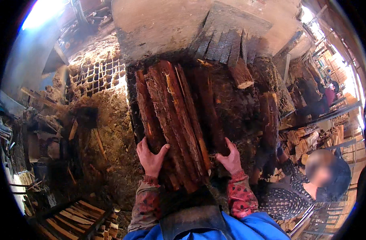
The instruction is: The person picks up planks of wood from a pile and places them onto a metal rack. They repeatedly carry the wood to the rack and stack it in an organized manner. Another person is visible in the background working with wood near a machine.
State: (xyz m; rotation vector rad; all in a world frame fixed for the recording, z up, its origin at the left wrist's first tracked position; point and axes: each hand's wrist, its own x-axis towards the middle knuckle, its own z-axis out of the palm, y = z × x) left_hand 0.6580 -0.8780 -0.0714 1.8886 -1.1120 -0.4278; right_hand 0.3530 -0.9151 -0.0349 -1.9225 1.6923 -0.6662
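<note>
Several long, bark-covered wood slabs [169, 108] lie side by side on a dark work surface in front of me, reddish brown with paler split wood along some edges. My left hand [152, 158] rests at the near left of this bundle, its thumb spread away from its fingers, touching the outer slab. To the right of the bundle my right hand [231, 158] is held with thumb and fingers apart. It is beside a darker slab [211, 108], and I cannot tell whether it touches it. Neither hand is closed round anything.
Flat grey boards [227, 44] lean at the back above a short log [241, 74]. Another log [269, 116] lies on the right. A person [287, 196] in a spotted top is close at right; another [327, 98] is farther off. Split wood [75, 220] fills a rack at lower left.
</note>
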